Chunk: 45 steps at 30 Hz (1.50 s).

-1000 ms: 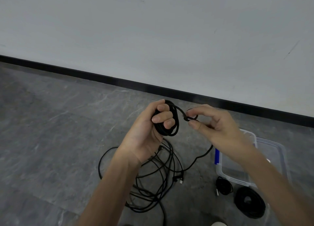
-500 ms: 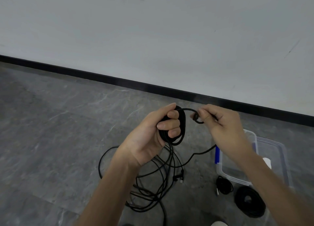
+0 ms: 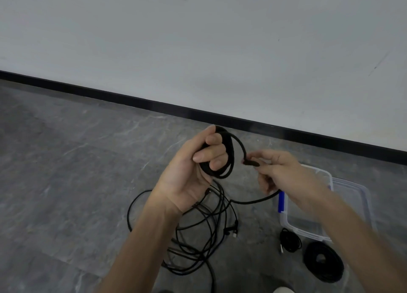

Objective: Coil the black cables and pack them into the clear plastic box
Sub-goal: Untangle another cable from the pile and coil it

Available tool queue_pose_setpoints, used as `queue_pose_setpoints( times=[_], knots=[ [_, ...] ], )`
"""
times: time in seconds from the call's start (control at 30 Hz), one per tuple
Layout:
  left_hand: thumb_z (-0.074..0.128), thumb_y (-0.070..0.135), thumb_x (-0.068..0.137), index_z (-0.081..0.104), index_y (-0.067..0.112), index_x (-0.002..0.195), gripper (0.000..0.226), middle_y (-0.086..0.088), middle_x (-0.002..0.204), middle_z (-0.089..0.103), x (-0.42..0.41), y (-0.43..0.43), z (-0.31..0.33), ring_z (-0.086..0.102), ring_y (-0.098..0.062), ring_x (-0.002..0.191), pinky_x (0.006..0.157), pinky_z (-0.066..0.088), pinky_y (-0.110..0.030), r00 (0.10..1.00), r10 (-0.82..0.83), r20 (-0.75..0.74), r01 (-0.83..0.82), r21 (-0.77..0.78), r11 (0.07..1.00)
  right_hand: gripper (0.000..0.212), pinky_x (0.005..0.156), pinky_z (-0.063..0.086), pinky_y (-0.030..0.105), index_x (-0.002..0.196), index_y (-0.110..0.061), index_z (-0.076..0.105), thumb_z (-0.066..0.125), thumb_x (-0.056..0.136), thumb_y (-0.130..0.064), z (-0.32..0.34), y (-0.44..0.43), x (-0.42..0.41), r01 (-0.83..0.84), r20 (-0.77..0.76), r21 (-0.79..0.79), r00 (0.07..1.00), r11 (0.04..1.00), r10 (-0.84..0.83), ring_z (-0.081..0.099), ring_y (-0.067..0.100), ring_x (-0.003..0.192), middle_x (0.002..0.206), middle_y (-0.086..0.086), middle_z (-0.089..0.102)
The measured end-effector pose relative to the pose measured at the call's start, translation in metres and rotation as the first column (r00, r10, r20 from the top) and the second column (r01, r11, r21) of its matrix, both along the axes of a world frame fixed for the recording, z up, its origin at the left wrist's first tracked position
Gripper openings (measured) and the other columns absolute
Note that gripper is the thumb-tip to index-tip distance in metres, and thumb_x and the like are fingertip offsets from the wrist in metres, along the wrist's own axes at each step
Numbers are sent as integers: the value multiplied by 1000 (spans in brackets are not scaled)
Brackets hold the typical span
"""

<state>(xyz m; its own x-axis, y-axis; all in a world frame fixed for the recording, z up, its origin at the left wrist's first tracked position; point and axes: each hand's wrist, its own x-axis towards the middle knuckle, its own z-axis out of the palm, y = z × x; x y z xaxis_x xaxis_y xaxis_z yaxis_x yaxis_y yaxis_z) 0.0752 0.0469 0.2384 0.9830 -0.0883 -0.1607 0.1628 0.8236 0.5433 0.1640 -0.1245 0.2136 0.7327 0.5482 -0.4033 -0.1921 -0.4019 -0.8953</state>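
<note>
My left hand [image 3: 193, 173] grips a small coil of black cable [image 3: 228, 158], its fingers curled through the loops. From the coil's top one strand arcs right to my right hand [image 3: 277, 171], which pinches it between thumb and fingers. The strand runs on below that hand and drops to a loose tangle of black cables [image 3: 198, 233] on the grey floor. The clear plastic box [image 3: 356, 196] stands open on the floor at the right, partly hidden by my right forearm.
Two coiled black cables lie in front of the box: a small coil [image 3: 290, 242] and a larger, thicker coil [image 3: 323, 261]. A blue clip [image 3: 281, 202] shows on the box's left side. A black skirting board [image 3: 198, 112] runs along the white wall behind.
My right hand has moved right and down, away from the coil, and drawn out a longer arc of cable. The left hand has kept its grip on the coil.
</note>
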Motion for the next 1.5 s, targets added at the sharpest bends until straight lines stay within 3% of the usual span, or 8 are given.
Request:
queue_pose_setpoints(
  times=[0.17, 0.33, 0.63, 0.77, 0.93, 1.13, 1.27, 1.5],
  knots=[
    [53, 31, 88, 60, 20, 66, 25, 11, 47, 39, 2, 1, -2, 47, -6, 51, 57, 46, -16, 987, 154, -36, -155, -15, 988, 32, 77, 49, 15, 80, -36, 69, 58, 93, -9, -5, 11, -9, -246, 428, -162, 855, 956, 293, 65, -3, 84, 84, -12, 73],
    [52, 31, 89, 58, 19, 66, 27, 10, 49, 38, 5, -3, 0, 48, -7, 52, 55, 48, -19, 969, 237, -68, -234, 46, 971, 30, 67, 42, 8, 96, -18, 71, 51, 93, 5, -4, 17, -21, -290, 548, -56, 791, 955, 272, 58, -8, 70, 77, -12, 65],
    [44, 27, 101, 53, 19, 73, 30, 11, 50, 38, 7, 2, -3, 50, -6, 53, 63, 45, -16, 906, 404, -123, -393, 103, 914, 49, 63, 46, 33, 88, -14, 67, 45, 91, -59, 5, 22, -29, -263, 440, 36, 870, 964, 221, 54, 15, 62, 65, -5, 58],
    [44, 26, 101, 53, 19, 73, 30, 11, 50, 38, 7, 0, -3, 49, -6, 53, 67, 43, -18, 896, 425, -127, -406, 152, 901, 56, 47, 26, 16, 60, -5, 52, 50, 83, -56, 10, 24, -30, -106, 445, 32, 892, 994, 81, 33, 5, 43, 45, -12, 35],
    [44, 28, 101, 53, 19, 73, 30, 11, 52, 37, 8, -7, -3, 47, -7, 54, 68, 42, -19, 900, 419, -123, -388, 216, 896, 62, 45, 26, 35, 46, -7, 39, 47, 94, -46, 3, 23, -27, 46, 523, -9, 852, 999, -35, 27, 9, 38, 40, -6, 28],
    [45, 27, 101, 54, 19, 71, 32, 9, 52, 36, 8, -10, -2, 46, -8, 54, 63, 45, -17, 896, 428, -117, -389, 258, 884, 57, 65, 50, 43, 74, -1, 64, 40, 92, -50, 2, 22, -25, 105, 545, 2, 834, 994, -89, 57, 25, 54, 49, 1, 55],
    [45, 26, 101, 54, 19, 72, 32, 9, 52, 36, 9, -11, -1, 45, -9, 53, 62, 45, -18, 896, 429, -112, -387, 276, 880, 33, 45, 41, 21, 112, -21, 50, 48, 91, -47, 0, 20, -21, 173, 507, 56, 843, 983, -177, 45, 7, 42, 71, 18, 66],
    [45, 28, 100, 53, 18, 72, 31, 9, 52, 35, 8, -9, -1, 45, -9, 54, 65, 44, -19, 896, 430, -111, -382, 303, 873, 21, 50, 41, 13, 92, -14, 58, 50, 95, -34, 2, 20, -21, 179, 504, 122, 836, 976, -217, 53, 2, 49, 69, 7, 67]
  ],
)
